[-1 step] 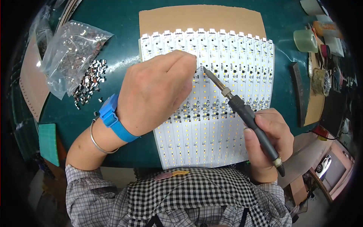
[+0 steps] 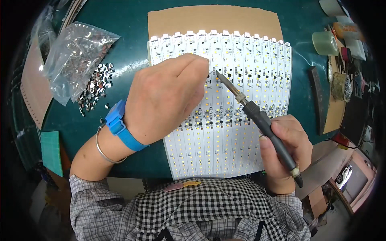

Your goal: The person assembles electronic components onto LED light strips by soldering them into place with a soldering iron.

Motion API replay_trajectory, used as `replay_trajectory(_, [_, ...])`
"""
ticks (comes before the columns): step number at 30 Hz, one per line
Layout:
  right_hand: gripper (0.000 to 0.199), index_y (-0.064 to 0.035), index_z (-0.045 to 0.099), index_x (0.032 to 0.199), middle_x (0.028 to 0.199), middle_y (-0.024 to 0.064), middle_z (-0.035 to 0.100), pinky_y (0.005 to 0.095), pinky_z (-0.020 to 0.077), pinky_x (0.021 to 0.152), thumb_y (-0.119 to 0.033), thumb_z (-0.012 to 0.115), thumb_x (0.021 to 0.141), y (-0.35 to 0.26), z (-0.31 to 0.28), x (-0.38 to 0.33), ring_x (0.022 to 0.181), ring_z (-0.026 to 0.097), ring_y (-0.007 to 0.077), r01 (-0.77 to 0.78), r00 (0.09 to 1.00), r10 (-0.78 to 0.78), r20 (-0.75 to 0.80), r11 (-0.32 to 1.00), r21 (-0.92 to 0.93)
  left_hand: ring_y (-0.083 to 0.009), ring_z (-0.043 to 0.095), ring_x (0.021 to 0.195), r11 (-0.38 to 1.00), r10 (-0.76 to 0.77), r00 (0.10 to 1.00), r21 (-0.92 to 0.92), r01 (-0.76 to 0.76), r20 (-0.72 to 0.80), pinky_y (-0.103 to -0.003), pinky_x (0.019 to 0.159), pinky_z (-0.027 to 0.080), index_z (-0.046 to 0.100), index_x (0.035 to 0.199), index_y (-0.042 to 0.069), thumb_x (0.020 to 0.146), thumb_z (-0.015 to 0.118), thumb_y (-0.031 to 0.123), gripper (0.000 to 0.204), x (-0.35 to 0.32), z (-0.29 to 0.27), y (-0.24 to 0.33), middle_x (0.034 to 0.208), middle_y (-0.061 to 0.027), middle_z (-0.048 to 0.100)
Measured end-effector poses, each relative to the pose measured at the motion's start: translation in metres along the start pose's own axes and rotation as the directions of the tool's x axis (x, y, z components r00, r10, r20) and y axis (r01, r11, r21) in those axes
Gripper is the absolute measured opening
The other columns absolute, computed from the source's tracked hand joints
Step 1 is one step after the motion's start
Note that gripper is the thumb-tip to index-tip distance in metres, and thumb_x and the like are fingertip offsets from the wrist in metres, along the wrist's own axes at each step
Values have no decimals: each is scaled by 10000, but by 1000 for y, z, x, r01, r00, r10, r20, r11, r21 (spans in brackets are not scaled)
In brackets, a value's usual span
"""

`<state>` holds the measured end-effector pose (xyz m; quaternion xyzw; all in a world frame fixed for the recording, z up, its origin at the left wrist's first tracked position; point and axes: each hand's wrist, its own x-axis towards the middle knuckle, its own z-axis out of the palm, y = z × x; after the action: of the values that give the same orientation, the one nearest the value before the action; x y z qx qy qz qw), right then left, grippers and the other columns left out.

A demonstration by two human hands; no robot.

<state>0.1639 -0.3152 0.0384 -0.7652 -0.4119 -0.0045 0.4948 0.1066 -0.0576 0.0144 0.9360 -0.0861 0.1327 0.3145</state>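
A white panel of LED circuit strips (image 2: 225,160) lies in front of me, dotted with small yellow LEDs and black components. My right hand (image 2: 291,144) grips a soldering iron (image 2: 260,117) by its dark handle. The iron slants up and left, its tip at the panel's upper middle. Closed above the panel's left part is my left hand (image 2: 169,90), back of the hand up, with a blue strap on the wrist. From its pinched fingertips a thin solder wire (image 2: 211,72) reaches to the iron's tip. The hand hides most of the wire and some strips.
Brown cardboard (image 2: 213,18) lies under the panel's far edge. To the left, a clear plastic bag (image 2: 80,52) of small components sits beside a loose pile of components (image 2: 95,86). A tape roll (image 2: 325,43) and a dark bar (image 2: 316,100) are on the right.
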Motion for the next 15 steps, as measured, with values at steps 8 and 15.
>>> replay_trajectory(8, [374,23,630,1043,743,146,679,348,536,573,55,806,714,2,2,2,640,682,268,21,1000,-21,17,1000,1,-273,670,702,1000,0,1000,-21,0,-14,-314,600,539,572,909,9,837,666,-65,139,-1,1,0,1001,-140,714])
replay_trajectory(15, [377,20,631,1040,746,148,680,361,547,588,50,811,710,2,2,1,649,688,274,6,1000,-6,31,1000,-17,-277,677,714,1000,2,1000,-14,-2,-19,-320,606,545,578,912,7,835,668,-68,140,0,3,0,1009,-136,710])
